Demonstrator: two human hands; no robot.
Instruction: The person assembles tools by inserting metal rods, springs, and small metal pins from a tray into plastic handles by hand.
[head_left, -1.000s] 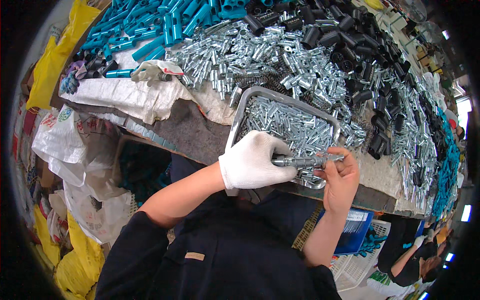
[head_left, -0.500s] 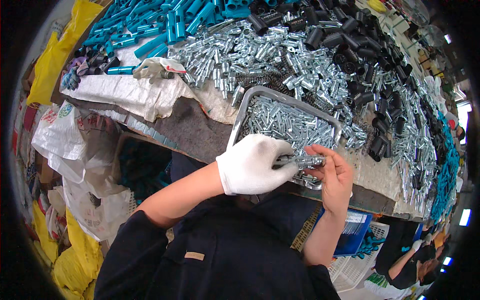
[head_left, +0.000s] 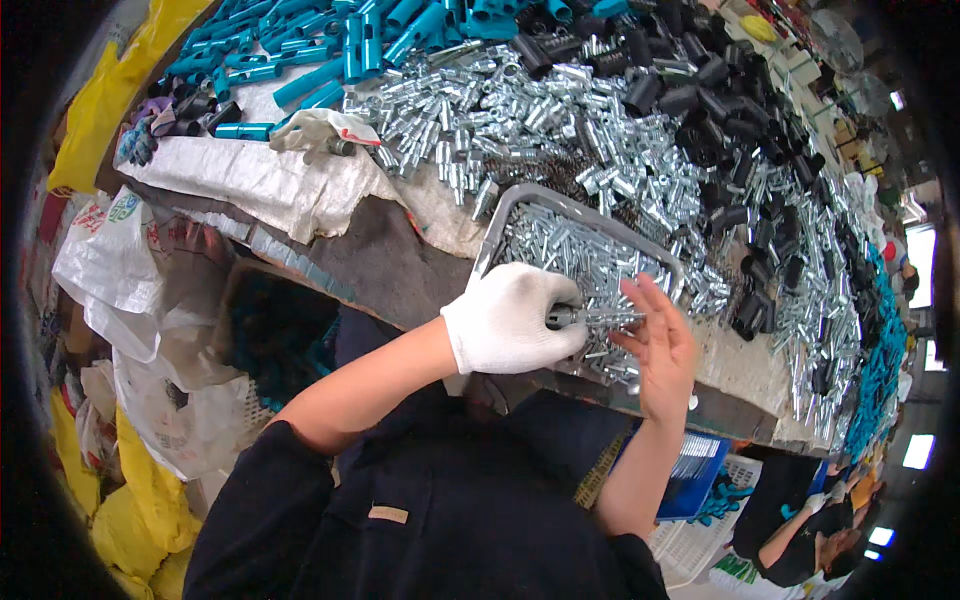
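My left hand, in a white knit glove, is closed round a silver metal fitting. The fitting lies roughly level and sticks out to the right; the glove hides its other end. At its right tip is my bare right hand, fingers stretched and loosely apart, close beside the metal. Whether a fingertip still touches it is hard to tell. Both hands are over the near part of a grey tray filled with small silver pins.
Behind the tray, silver fittings are heaped on the table, with teal tubes at the far left and black sleeves at the right. A white glove lies on the cloth. A co-worker is at the lower right.
My right hand's fingers have loosened from the fitting's tip and straightened. The fitting stays in my left hand. The whole view has shifted slightly.
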